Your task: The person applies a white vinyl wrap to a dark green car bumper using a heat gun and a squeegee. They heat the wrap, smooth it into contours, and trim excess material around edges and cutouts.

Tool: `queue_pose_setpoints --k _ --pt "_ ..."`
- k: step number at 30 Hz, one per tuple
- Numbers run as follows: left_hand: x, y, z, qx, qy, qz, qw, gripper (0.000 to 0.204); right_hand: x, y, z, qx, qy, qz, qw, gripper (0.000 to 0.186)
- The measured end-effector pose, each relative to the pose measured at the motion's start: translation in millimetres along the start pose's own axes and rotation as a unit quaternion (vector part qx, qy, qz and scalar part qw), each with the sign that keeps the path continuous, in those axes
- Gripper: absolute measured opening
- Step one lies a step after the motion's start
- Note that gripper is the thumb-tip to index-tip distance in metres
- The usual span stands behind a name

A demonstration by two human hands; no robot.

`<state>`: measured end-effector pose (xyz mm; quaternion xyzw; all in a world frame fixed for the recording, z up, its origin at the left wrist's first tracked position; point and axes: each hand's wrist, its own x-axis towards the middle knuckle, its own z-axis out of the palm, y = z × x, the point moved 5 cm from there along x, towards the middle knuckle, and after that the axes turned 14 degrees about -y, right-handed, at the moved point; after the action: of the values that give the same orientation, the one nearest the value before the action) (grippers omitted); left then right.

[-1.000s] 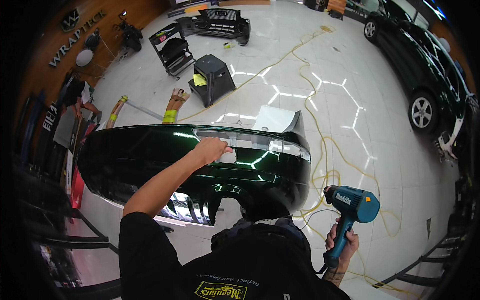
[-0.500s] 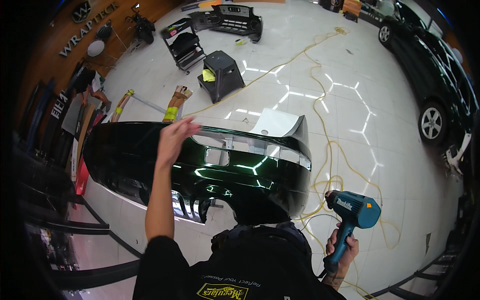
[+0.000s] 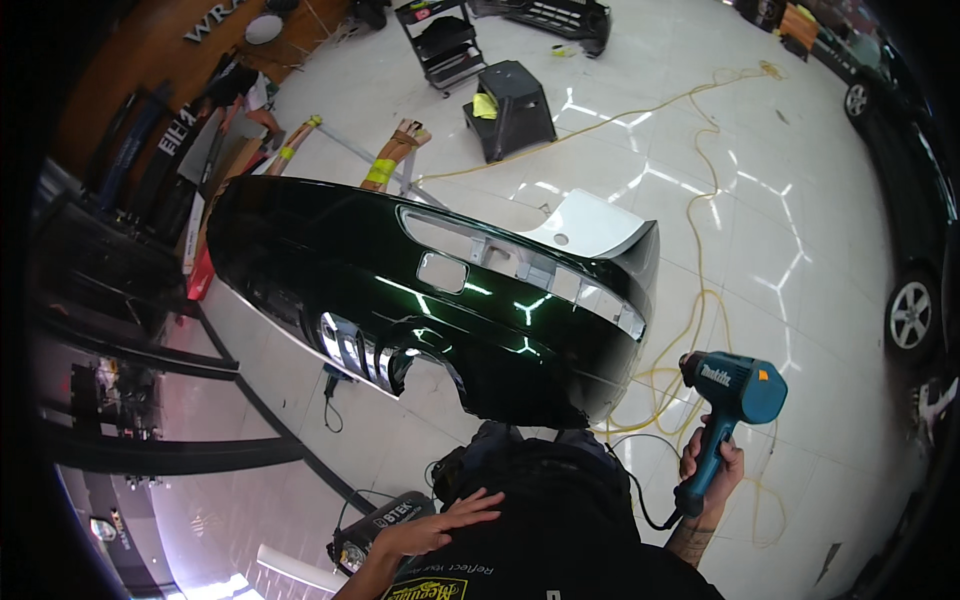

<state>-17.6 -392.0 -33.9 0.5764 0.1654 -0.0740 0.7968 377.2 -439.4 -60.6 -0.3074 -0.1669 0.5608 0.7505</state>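
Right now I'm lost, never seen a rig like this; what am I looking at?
There's no machine here, just a person working bare-handed. The view comes from a wide fisheye camera worn on the head, looking down, so edges bend. The right hand holds a blue heat gun. The left hand appears empty, fingers stretched out in front of the black shirt. Ahead is a glossy dark green car bumper with openings. Beyond it, on the pale tiled floor, stands a dark step stool with a yellow cloth.

Reflected light (image 3: 764, 183) streaks the tiled floor (image 3: 670, 50) — brown wall (image 3: 130, 75) at left, black stool (image 3: 517, 105) ahead.
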Motion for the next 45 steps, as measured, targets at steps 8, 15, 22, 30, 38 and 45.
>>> queue_pose_setpoints --k 8,15,22,30,38,45 --pt "-44.3 -55.1 61.5 0.038 0.098 -0.153 0.983 0.063 21.0 -4.3 -14.5 0.001 0.007 0.081 0.997 0.051" --pt "-98.0 -179.6 108.8 -0.091 0.149 -0.404 0.898 0.061 21.9 7.9 -67.5 0.041 0.006 0.087 0.995 0.052" --pt "-20.1 -168.2 102.4 -0.411 0.322 -0.164 0.837 0.059 29.8 -17.3 -67.1 0.004 -0.011 0.095 0.995 0.055" --pt "4.3 -126.1 69.9 -0.085 0.182 -0.264 0.943 0.053 45.7 -29.2 -43.2 -0.019 -0.028 0.12 0.992 0.055" --pt "-15.0 10.6 44.1 0.122 0.226 -0.24 0.936 0.044 52.7 -8.8 -70.5 -0.012 -0.041 0.142 0.989 0.055" --pt "-33.7 37.9 -10.1 0.053 0.215 -0.03 0.975 0.036 50.3 -14.3 -19.2 -0.042 -0.003 0.08 0.996 0.048"
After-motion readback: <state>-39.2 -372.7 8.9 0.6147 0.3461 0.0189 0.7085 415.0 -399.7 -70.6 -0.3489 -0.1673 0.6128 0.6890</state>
